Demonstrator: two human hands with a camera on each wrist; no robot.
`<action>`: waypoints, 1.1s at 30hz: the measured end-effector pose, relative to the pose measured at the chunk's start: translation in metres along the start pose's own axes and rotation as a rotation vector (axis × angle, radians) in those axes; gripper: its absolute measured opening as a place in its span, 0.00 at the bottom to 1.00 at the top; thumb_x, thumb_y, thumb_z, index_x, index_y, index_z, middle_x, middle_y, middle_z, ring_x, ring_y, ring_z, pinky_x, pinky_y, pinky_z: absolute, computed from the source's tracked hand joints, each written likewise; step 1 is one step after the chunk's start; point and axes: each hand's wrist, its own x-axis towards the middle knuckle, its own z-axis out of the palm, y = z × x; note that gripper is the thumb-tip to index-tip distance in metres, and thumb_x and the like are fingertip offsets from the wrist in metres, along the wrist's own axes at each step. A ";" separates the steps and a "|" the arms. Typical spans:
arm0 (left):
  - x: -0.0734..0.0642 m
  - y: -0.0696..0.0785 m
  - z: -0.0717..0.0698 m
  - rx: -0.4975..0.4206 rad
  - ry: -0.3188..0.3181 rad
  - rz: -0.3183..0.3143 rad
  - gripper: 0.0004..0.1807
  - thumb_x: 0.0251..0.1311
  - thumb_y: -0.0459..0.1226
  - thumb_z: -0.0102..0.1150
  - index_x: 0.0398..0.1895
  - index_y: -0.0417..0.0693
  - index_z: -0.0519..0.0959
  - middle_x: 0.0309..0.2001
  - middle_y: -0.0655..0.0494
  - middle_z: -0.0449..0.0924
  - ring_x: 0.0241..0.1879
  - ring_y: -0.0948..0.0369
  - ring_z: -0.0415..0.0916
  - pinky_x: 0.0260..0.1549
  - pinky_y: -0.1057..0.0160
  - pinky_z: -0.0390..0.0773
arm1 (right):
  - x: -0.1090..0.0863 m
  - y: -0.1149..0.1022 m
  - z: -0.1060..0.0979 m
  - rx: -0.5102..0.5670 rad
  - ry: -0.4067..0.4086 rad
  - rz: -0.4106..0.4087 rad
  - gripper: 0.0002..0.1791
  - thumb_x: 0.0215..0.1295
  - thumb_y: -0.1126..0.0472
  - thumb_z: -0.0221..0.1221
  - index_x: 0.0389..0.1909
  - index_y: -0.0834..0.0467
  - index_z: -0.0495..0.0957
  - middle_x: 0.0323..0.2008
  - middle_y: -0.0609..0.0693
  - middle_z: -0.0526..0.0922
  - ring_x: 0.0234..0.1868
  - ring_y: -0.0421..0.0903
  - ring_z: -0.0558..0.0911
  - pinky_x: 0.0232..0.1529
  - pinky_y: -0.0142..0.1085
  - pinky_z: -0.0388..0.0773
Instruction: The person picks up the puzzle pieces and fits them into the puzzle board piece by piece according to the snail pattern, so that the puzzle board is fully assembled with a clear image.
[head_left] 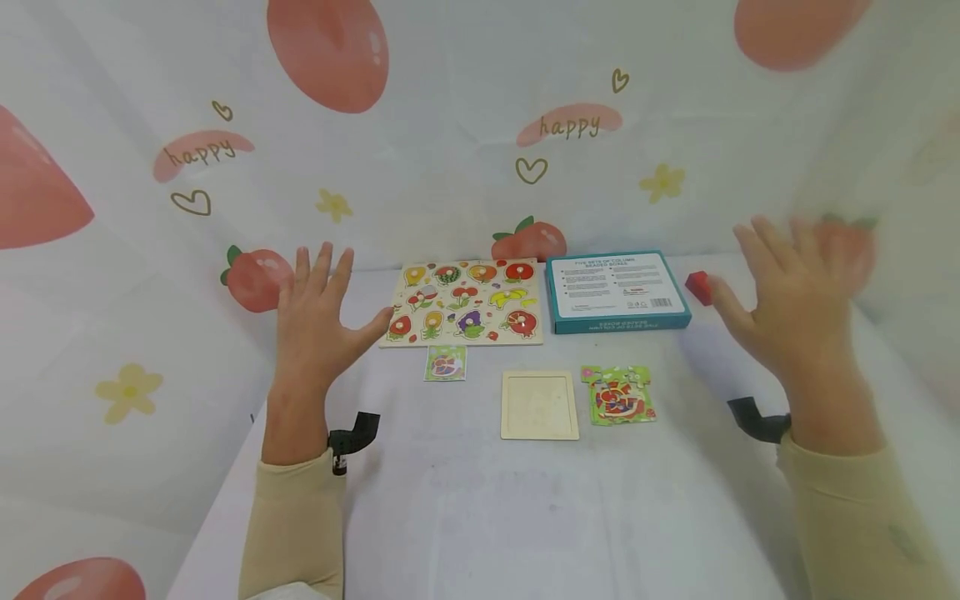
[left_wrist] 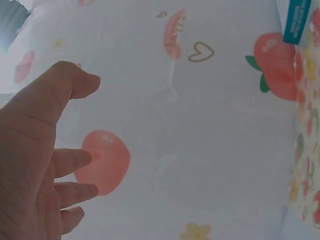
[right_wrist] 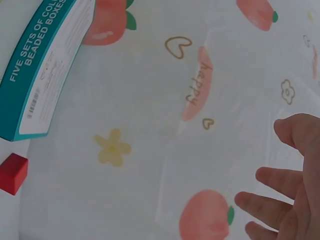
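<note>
Both hands are raised above the table with fingers spread, holding nothing. My left hand point(head_left: 311, 325) is nearest the wooden fruit peg puzzle board point(head_left: 480, 302), to its left. On the other side, my right hand point(head_left: 795, 308) is slightly blurred, its thumb next to a small red block point(head_left: 699, 287) in the head view. A small square wooden tray point(head_left: 540, 406) lies mid-table. Right of it sits a plastic packet of colourful puzzle pieces point(head_left: 619, 395). A small printed picture card point(head_left: 446, 364) lies just in front of the puzzle board.
A teal and white box point(head_left: 618, 292) labelled as beaded boxes lies flat at the back, right of the puzzle board. White cloth printed with fruit point(head_left: 450, 167) hangs behind the table and at the sides. Each wrist wears a black camera mount point(head_left: 354, 433).
</note>
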 end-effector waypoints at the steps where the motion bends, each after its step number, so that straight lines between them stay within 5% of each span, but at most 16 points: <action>1: 0.000 0.002 -0.001 -0.007 0.011 0.011 0.50 0.60 0.60 0.61 0.81 0.48 0.58 0.81 0.44 0.49 0.81 0.46 0.34 0.71 0.35 0.42 | 0.000 -0.001 -0.001 0.004 0.009 -0.006 0.39 0.67 0.52 0.60 0.76 0.64 0.62 0.74 0.67 0.62 0.79 0.66 0.48 0.73 0.62 0.32; 13: -0.005 0.025 -0.008 -0.081 0.099 0.180 0.47 0.56 0.56 0.65 0.77 0.45 0.67 0.77 0.42 0.59 0.79 0.42 0.43 0.70 0.33 0.46 | -0.007 -0.025 -0.012 0.047 0.071 -0.098 0.39 0.65 0.52 0.62 0.74 0.63 0.65 0.72 0.66 0.66 0.78 0.65 0.51 0.75 0.59 0.35; 22: -0.009 0.048 -0.002 -0.112 0.058 0.292 0.45 0.55 0.53 0.69 0.75 0.43 0.69 0.73 0.39 0.65 0.76 0.38 0.53 0.67 0.34 0.57 | -0.012 -0.048 -0.019 0.076 0.015 -0.115 0.39 0.65 0.51 0.62 0.75 0.61 0.66 0.73 0.64 0.66 0.79 0.63 0.51 0.73 0.63 0.39; 28: -0.012 0.064 0.002 -0.181 0.034 0.389 0.47 0.53 0.50 0.73 0.74 0.40 0.69 0.70 0.41 0.70 0.71 0.41 0.64 0.64 0.39 0.65 | -0.014 -0.055 -0.014 0.126 0.027 -0.175 0.37 0.65 0.49 0.60 0.72 0.62 0.69 0.72 0.63 0.68 0.78 0.64 0.54 0.73 0.63 0.42; 33: -0.017 0.073 0.009 -0.228 -0.003 0.410 0.46 0.54 0.49 0.73 0.74 0.37 0.68 0.66 0.41 0.73 0.66 0.45 0.69 0.60 0.44 0.71 | -0.017 -0.064 -0.010 0.142 -0.001 -0.212 0.36 0.67 0.49 0.59 0.73 0.62 0.69 0.72 0.63 0.68 0.78 0.64 0.55 0.74 0.62 0.41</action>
